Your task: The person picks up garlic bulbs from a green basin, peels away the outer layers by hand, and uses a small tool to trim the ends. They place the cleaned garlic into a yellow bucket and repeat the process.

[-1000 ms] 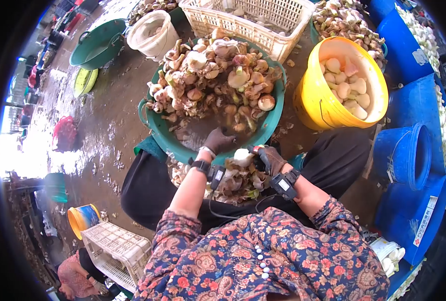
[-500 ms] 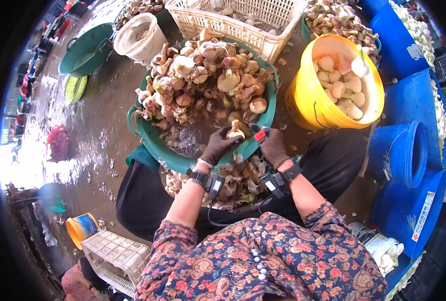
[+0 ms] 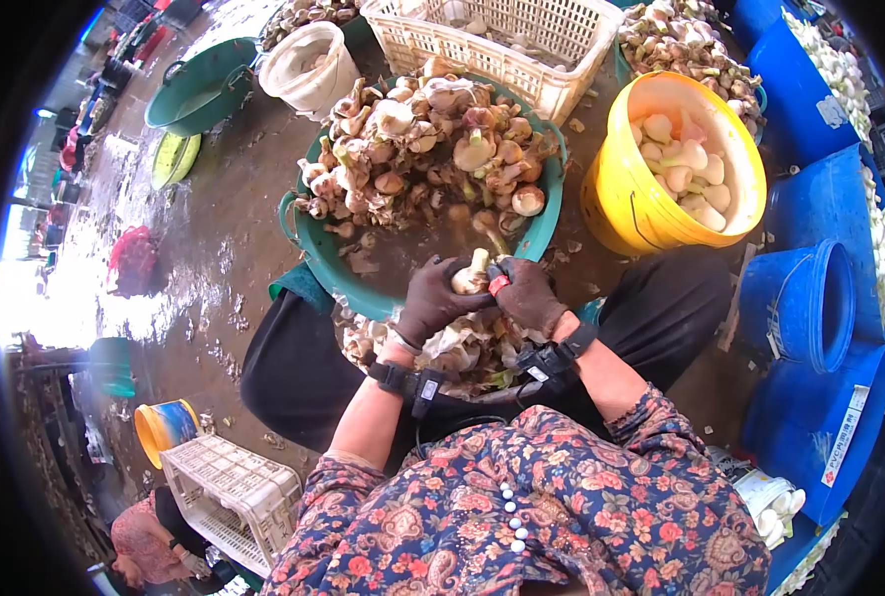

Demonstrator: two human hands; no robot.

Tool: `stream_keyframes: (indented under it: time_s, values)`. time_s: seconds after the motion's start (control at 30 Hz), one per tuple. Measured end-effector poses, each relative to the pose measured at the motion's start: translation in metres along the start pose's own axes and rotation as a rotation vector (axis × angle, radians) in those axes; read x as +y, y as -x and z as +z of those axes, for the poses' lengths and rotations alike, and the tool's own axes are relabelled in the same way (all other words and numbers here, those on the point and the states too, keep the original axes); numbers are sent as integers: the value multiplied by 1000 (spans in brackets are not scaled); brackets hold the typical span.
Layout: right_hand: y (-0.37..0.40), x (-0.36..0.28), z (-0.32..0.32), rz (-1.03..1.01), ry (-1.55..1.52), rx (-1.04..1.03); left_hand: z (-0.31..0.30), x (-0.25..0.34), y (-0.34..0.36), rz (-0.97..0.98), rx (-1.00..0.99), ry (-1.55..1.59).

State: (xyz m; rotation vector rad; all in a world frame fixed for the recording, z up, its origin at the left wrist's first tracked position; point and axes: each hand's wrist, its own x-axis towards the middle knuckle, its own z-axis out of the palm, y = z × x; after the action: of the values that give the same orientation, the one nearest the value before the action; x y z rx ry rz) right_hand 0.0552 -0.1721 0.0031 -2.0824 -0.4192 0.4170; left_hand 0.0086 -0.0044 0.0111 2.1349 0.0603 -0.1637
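Observation:
My left hand (image 3: 434, 298), in a dark glove, is closed round a garlic bulb (image 3: 472, 279) whose pale stem points up. Against the bulb's right side is my right hand (image 3: 527, 294), also gloved, its fingers curled, with a red band on one finger; whether it grips a tool is hidden. Both hands are over the near rim of a green tub (image 3: 361, 298) heaped with unpeeled garlic (image 3: 388, 181). Loose skins (image 3: 460, 346) lie below my hands, between my legs. At the right, a yellow bucket (image 3: 613, 204) holds pale peeled bulbs (image 3: 683, 164).
A white crate (image 3: 462, 50), a white bucket (image 3: 313, 84) and another green tub (image 3: 192, 99) stand beyond. Blue containers (image 3: 822, 214) line the right side. At lower left are an overturned crate (image 3: 229, 477) and another person (image 3: 149, 541).
My right hand has come in against the bulb. A pale bulb near the yellow bucket's upper rim is no longer there. The whole view has shifted slightly, with more of the other person showing.

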Motion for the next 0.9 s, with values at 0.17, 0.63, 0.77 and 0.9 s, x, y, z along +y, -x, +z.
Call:
stream_keyframes:
  time_s: [0.17, 0.63, 0.77, 0.9]
  values:
    - [5, 0, 0, 340, -827, -140, -16, 8, 18, -167, -77, 628]
    - [10, 0, 13, 444, -714, -345, -10, 14, 32, -122, 52, 43]
    - [10, -3, 5, 361, -533, -383, -7, 4, 32, -215, -27, 64]
    - [9, 17, 14, 234, -743, -405, 2, -8, 33, -435, 39, 484]
